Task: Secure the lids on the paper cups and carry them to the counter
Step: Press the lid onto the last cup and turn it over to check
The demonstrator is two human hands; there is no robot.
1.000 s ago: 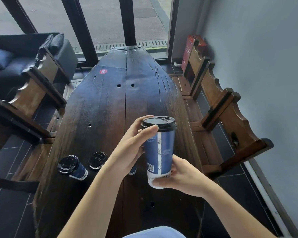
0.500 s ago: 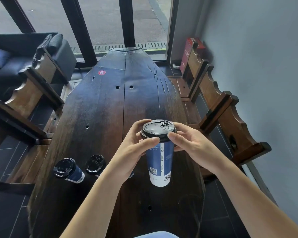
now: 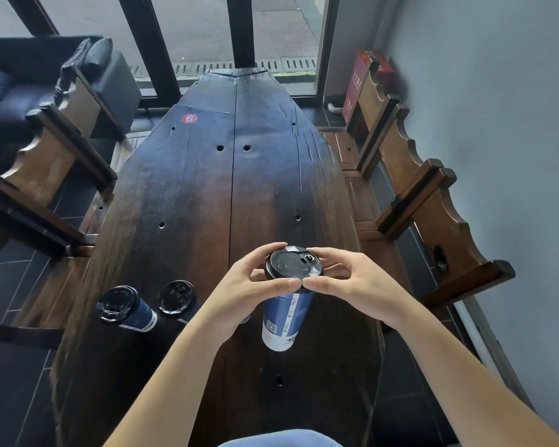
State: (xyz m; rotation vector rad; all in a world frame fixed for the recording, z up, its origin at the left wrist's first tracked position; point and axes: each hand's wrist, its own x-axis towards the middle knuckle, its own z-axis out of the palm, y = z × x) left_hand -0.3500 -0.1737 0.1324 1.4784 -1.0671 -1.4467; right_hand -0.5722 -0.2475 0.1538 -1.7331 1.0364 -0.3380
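cup handling: the tall blue paper cup (image 3: pixel 286 321), at lower centre of the frame over the dark wooden table (image 3: pixel 207 195), is being pinched at its black plastic lid (image 3: pixel 292 264) by the left hand (image 3: pixel 249 285) and right hand (image 3: pixel 349 282), fingers curled around the rim. paper walls are probably crushing easily; gripping at the stiff rim is advised. two lidded cups (image 3: pixel 126 309) are standing at lower left.

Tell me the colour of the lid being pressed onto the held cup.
Black. The lid sits on a blue and white paper cup, seen clearly in the head view.
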